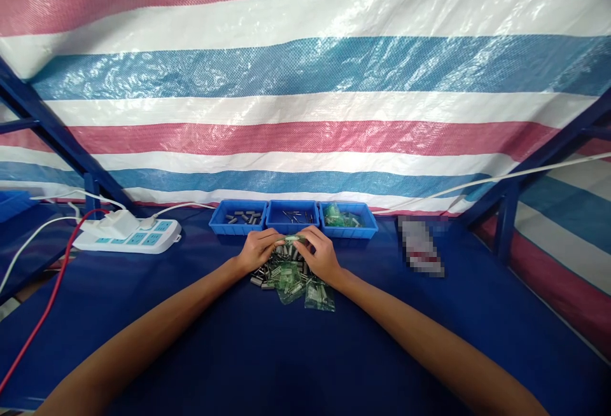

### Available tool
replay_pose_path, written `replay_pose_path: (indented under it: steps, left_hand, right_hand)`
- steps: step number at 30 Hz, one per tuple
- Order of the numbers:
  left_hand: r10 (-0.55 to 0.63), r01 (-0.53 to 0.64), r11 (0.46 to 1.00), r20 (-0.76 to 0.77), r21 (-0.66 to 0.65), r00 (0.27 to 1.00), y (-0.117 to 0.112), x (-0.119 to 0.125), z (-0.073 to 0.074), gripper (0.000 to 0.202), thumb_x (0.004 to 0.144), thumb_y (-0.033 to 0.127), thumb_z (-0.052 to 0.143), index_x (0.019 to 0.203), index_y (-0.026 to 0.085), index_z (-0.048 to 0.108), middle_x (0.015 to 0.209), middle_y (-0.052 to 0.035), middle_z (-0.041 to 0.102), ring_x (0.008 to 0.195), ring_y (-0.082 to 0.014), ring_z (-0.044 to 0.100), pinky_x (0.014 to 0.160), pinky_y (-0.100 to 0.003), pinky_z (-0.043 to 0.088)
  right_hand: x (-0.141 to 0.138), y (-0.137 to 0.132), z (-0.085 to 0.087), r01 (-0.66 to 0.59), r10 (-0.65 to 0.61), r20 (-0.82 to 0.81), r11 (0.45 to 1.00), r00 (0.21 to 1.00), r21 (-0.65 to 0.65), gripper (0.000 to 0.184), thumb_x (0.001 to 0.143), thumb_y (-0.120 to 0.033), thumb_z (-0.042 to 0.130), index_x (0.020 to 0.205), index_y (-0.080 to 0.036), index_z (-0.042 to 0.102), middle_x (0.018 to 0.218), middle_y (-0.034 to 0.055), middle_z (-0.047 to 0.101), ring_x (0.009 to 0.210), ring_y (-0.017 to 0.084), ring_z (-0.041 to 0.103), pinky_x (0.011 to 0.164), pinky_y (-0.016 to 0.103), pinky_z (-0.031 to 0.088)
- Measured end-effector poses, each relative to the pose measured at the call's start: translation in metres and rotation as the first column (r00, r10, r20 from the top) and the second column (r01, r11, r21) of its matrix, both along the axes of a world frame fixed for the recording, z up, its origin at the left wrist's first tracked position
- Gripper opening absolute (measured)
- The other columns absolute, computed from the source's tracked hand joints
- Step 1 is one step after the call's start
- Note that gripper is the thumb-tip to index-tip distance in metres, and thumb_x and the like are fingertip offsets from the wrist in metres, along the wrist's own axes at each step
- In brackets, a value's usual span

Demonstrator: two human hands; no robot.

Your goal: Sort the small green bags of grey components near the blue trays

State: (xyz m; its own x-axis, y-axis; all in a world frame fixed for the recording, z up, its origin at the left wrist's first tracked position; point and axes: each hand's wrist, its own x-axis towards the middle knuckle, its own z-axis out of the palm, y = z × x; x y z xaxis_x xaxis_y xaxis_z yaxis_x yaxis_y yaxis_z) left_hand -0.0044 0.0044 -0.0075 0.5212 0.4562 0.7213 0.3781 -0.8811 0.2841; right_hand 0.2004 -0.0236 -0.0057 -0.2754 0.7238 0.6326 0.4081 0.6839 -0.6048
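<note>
My left hand (259, 250) and my right hand (321, 254) are close together over a pile on the blue table. Between their fingertips is a small greenish plastic bag (292, 238), pinched from both sides. Below it lie loose grey metal cylinders (261, 284), dark thin pins and more green plastic bags (289, 281) with metal parts inside. One flat bag (319, 297) rests under my right wrist. Just behind my hands stand three blue bins: the left bin (224, 230) holds metal cylinders, the middle bin (292, 203) thin pins, the right bin (351, 233) filled green bags.
A white power strip (157, 238) with plugs and cables lies at the left, a red cable (60, 279) running past it. At the right is a blurred-out object (421, 247). Blue frame bars (529, 165) and a striped tarp (305, 107) bound the table (296, 365).
</note>
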Motion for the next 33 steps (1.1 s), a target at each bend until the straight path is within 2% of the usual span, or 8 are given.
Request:
replay_pose_path:
  steps: [5, 11, 17, 21, 33]
  left_hand:
    - [0.028, -0.027, 0.999, -0.027, 0.036, 0.999, 0.0, 0.0, -0.003, 0.02, 0.092, 0.022, 0.046, 0.087, 0.012, 0.063, 0.071, -0.0047, 0.061, 0.06, -0.0105, 0.054, 0.055, -0.02, 0.04]
    - [0.131, -0.132, 0.991, -0.05, -0.008, 0.99, -0.003, 0.001, 0.001, 0.02, 0.093, 0.021, 0.043, 0.082, 0.013, 0.059, 0.072, -0.004, 0.056, 0.066, -0.0114, 0.052, 0.056, -0.02, 0.037]
    - [0.062, -0.065, 0.996, -0.051, -0.055, 0.997, -0.003, 0.002, 0.004, 0.02, 0.094, 0.024, 0.043, 0.088, 0.013, 0.059, 0.079, -0.0059, 0.059, 0.071, -0.0129, 0.055, 0.06, -0.021, 0.041]
    - [0.014, -0.017, 0.999, -0.086, -0.028, 0.996, 0.0, 0.003, 0.003, 0.021, 0.091, 0.031, 0.05, 0.088, 0.012, 0.06, 0.079, -0.0064, 0.06, 0.068, -0.0122, 0.056, 0.057, -0.02, 0.041]
    - [0.069, -0.062, 0.995, -0.108, 0.075, 0.992, 0.005, 0.0, -0.007, 0.035, 0.093, 0.033, 0.046, 0.067, 0.013, 0.054, 0.058, 0.001, 0.045, 0.052, -0.0086, 0.042, 0.049, -0.021, 0.03]
  right_hand:
    - [-0.001, 0.0, 0.0, -0.013, 0.013, 0.001, 1.0, 1.0, 0.012, 0.018, 0.092, -0.031, 0.048, 0.087, -0.017, 0.058, 0.084, 0.0057, 0.054, 0.055, 0.011, 0.049, 0.053, 0.026, 0.044]
    - [-0.001, 0.001, -0.002, -0.016, 0.016, -0.001, 1.0, 1.0, 0.001, 0.022, 0.091, -0.033, 0.048, 0.077, -0.017, 0.055, 0.076, 0.0033, 0.05, 0.056, 0.011, 0.047, 0.052, 0.025, 0.043]
    - [0.0, 0.002, -0.001, 0.0, 0.0, -0.005, 1.0, 1.0, 0.0, 0.02, 0.092, -0.03, 0.046, 0.079, -0.018, 0.055, 0.074, 0.0026, 0.049, 0.058, 0.012, 0.048, 0.053, 0.024, 0.042]
    - [0.0, 0.0, 0.0, 0.004, -0.004, -0.015, 1.0, 1.0, 0.019, 0.02, 0.093, -0.03, 0.045, 0.08, -0.018, 0.055, 0.073, 0.0028, 0.049, 0.059, 0.013, 0.048, 0.053, 0.025, 0.041]
    - [0.0, 0.001, -0.004, -0.036, 0.036, -0.017, 0.999, 0.999, -0.001, 0.016, 0.092, -0.031, 0.046, 0.086, -0.018, 0.055, 0.075, 0.0034, 0.05, 0.058, 0.013, 0.05, 0.053, 0.024, 0.044]
